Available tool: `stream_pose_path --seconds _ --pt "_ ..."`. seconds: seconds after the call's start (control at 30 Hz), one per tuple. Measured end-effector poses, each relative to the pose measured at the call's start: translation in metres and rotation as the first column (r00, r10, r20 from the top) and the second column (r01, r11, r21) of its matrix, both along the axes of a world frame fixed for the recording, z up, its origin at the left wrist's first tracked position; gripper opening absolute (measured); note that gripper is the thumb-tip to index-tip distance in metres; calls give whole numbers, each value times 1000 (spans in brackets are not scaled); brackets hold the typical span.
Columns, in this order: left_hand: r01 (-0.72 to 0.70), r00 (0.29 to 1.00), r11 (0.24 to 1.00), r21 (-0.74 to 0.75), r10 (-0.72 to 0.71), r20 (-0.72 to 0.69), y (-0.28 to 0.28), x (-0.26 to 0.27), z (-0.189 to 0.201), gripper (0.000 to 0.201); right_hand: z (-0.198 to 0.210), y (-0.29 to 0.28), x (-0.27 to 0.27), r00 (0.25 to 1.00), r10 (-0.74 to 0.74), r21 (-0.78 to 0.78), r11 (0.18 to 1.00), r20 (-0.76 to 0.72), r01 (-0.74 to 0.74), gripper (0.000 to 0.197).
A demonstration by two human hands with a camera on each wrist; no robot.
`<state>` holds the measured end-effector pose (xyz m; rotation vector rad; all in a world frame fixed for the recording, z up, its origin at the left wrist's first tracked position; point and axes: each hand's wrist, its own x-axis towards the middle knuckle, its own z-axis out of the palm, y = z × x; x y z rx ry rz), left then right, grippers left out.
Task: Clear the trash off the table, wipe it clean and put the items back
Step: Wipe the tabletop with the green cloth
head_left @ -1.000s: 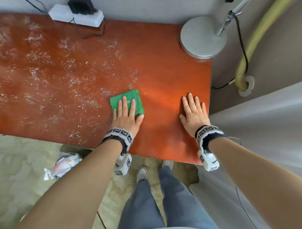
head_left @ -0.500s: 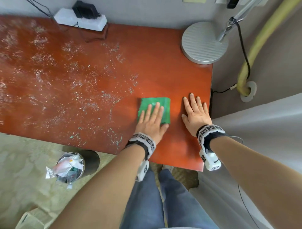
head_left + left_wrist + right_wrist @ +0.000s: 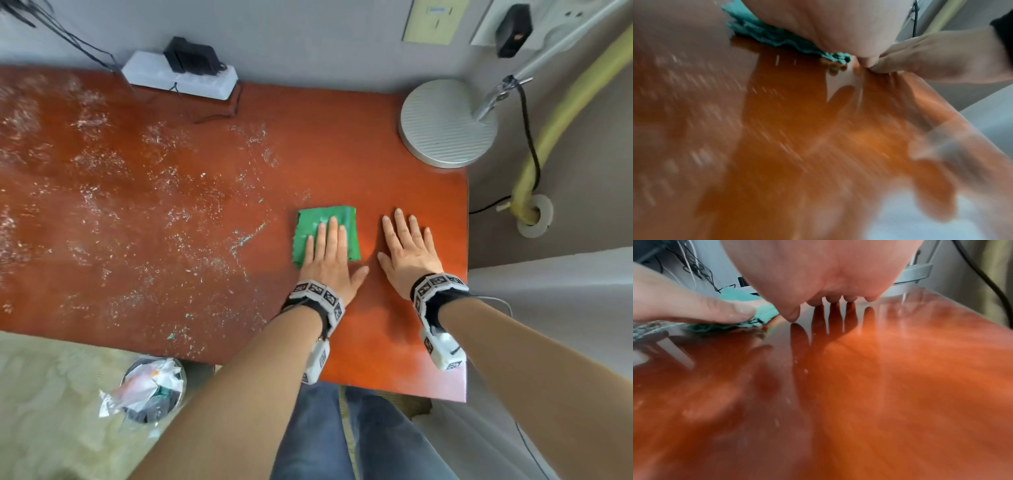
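A folded green cloth lies on the red-brown table, right of centre. My left hand presses flat on the cloth with straight fingers. Just to its right, my right hand rests flat on the bare tabletop, fingers spread. White and greenish crumbs cover the left and middle of the table. In the left wrist view the cloth shows under the palm. In the right wrist view the cloth lies under the left thumb.
A round grey lamp base stands at the table's back right corner. A white power strip with a black plug sits at the back edge. On the floor at the front left stands a bin full of wrappers. A yellow hose runs down the right wall.
My left hand has slid the green cloth to the right, until it lies beside my right hand. The right hand has stayed flat in place.
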<state>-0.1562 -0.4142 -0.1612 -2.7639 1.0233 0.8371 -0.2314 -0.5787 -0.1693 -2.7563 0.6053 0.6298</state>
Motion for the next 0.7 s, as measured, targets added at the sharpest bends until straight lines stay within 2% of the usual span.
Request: stream_pose_path --seconds 0.1,0.27,0.37,0.43,0.5,0.57,0.63,0.7 --pt "14 1000 1000 0 -14 -11 12 51 2 82 3 12 31 1000 3 4 1000 -10 -3 69" --pt "-259 964 957 127 264 -21 68 160 9 84 3 28 75 998 -54 45 997 -32 55 69" --pt "-326 945 934 148 327 17 87 180 8 86 2 28 88 996 -77 38 996 -43 79 69" --pt "-280 960 954 107 281 12 76 163 7 87 2 27 94 996 -73 27 997 -48 74 69" --pt "-114 993 993 41 115 -21 52 133 6 85 3 25 100 996 -78 24 997 -42 79 69" --pt "44 998 999 -15 -44 -51 27 107 4 84 3 23 106 995 -89 15 996 -36 90 69" --pt "114 992 993 -20 -114 -51 9 103 1 82 3 21 110 995 -92 6 996 -38 93 68" --pt "141 989 990 -20 -142 -47 2 119 0 77 3 19 116 994 -97 2 995 -42 98 68"
